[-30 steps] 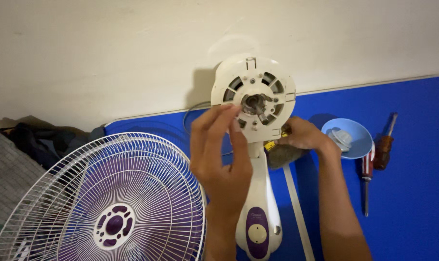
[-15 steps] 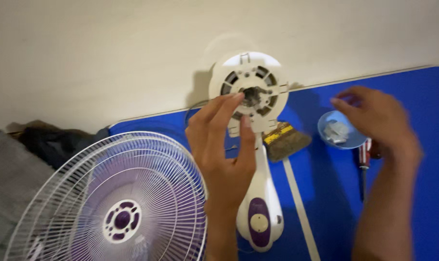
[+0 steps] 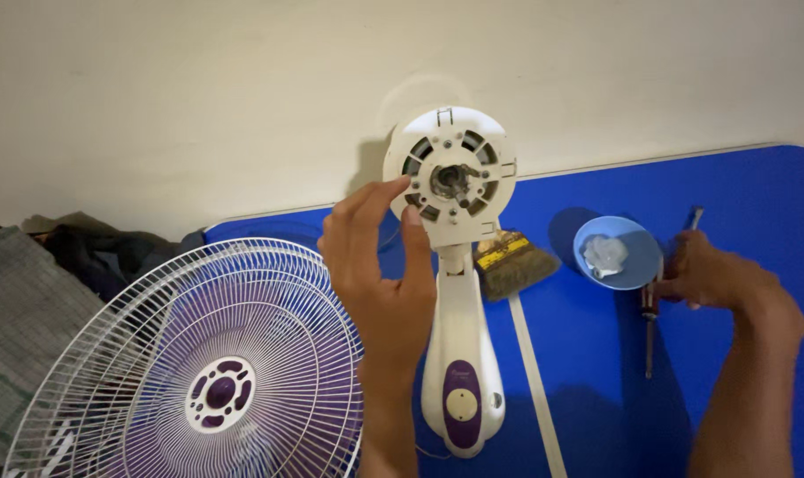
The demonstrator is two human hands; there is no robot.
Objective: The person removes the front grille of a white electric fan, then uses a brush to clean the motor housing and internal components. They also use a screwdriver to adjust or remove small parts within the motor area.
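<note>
Fan body (image 3: 459, 292), white with purple control panel, lying flat on a blue mat (image 3: 756, 204); long axis runs from the base near the viewer up to the motor housing (image 3: 450, 177) by the wall, bare shaft facing upward. Left hand (image 3: 375, 265): thumb and forefinger spread, fingertips (image 3: 402, 184) touching the housing's left rim, gripping nothing else. Right hand (image 3: 716, 274): curled around the handles of two screwdrivers (image 3: 650, 332) just right of a pale blue bowl (image 3: 617, 252); handles largely hidden beneath the fingers, so the firmness of the hold cannot be told. Bowl contents pale, indistinct. Brush (image 3: 512, 264), dark bristles, just beside the fan's neck. Grille (image 3: 198, 363) with purple blades, lower left, cut off by the frame's bottom edge. Dark cloth (image 3: 83, 248), partly hidden behind the grille.
</note>
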